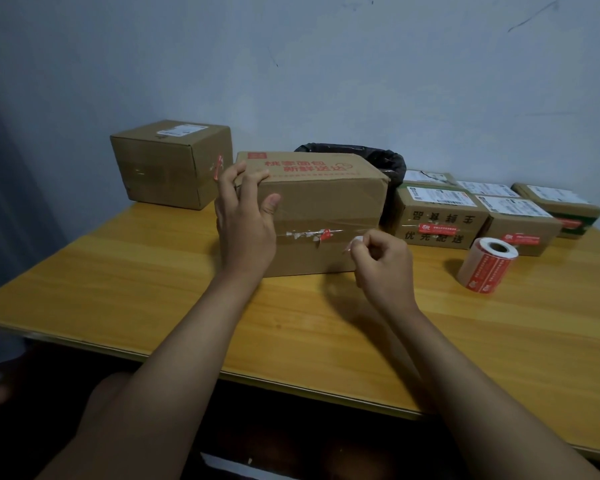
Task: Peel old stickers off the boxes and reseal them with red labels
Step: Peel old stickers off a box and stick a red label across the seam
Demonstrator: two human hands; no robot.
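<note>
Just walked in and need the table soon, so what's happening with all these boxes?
A person is stripping an old sticker off the big box. The left hand grips its top corner, and the right hand pinches a peeled scrap. Torn red-and-white sticker bits remain along the taped seam. A roll of red labels waits nearby, beside smaller boxes that already carry red labels.

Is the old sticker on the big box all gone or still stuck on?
Partly off. Torn red and white scraps still cling along the tape seam of the big box, and the right hand pinches a peeled piece.
</note>
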